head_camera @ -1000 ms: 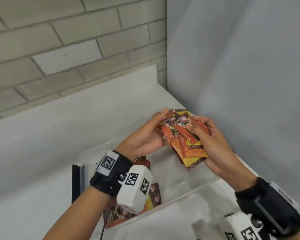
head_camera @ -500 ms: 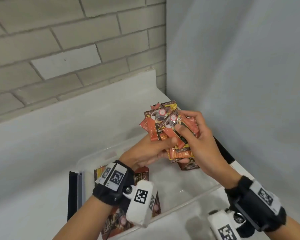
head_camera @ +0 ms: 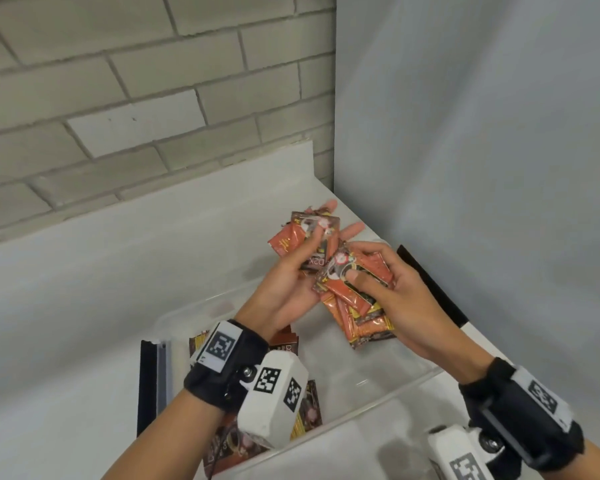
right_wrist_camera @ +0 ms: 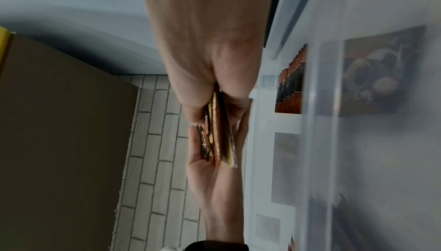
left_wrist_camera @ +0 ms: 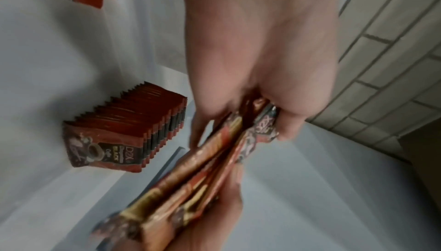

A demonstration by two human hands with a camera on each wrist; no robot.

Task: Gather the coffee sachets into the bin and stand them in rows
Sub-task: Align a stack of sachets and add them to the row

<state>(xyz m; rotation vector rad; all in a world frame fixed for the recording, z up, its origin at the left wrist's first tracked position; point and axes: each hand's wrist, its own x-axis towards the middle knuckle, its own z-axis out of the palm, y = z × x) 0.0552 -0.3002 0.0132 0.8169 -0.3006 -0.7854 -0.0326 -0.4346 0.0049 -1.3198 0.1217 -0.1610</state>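
Note:
Both hands hover over a clear plastic bin (head_camera: pixel 371 403), each holding orange and brown coffee sachets. My left hand (head_camera: pixel 305 258) pinches a few sachets (head_camera: pixel 293 239) between thumb and fingers, raised slightly toward the back. My right hand (head_camera: pixel 383 275) grips a thicker fanned stack of sachets (head_camera: pixel 355 306) just below and to the right, thumb on top. The two bundles touch at their near edges. Inside the bin a neat row of sachets (left_wrist_camera: pixel 124 132) stands upright, also seen in the right wrist view as the row (right_wrist_camera: pixel 290 89). Loose sachets (head_camera: pixel 309 410) lie under my left wrist.
The bin sits on a white shelf (head_camera: pixel 118 271) in a corner, with a brick wall (head_camera: pixel 153 98) behind and a plain wall (head_camera: pixel 482 150) on the right. Black strips (head_camera: pixel 149 386) flank the bin ends. A brown cardboard box (right_wrist_camera: pixel 59 123) shows in the right wrist view.
The single bundle that both hands held has split: my left hand has drawn a few sachets up and away, while my right hand keeps the rest lower.

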